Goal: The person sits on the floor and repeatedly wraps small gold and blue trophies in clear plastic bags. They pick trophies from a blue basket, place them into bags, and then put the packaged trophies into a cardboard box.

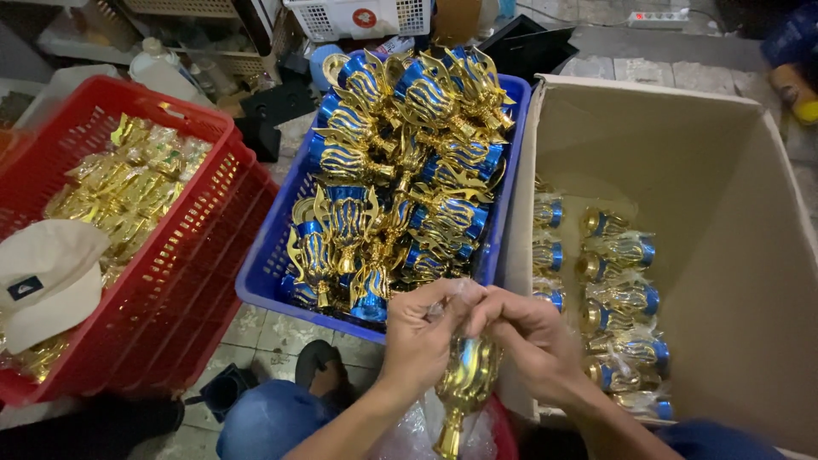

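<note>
Both hands are working at the top of a gold trophy cup (464,383). The left hand (422,332) and right hand (528,336) are meeting above it, fingers (456,298) pinching thin clear plastic wrap (447,308), likely the bagging step. Next probably calls for drawing the film down. The cardboard box (724,170) edge is lying just right of the fingers, the blue crate (511,170) just beyond them; open room is tight.

Big brown cardboard box (724,196) open on the right; round red label (364,18) on white basket (358,17) far back.
</note>
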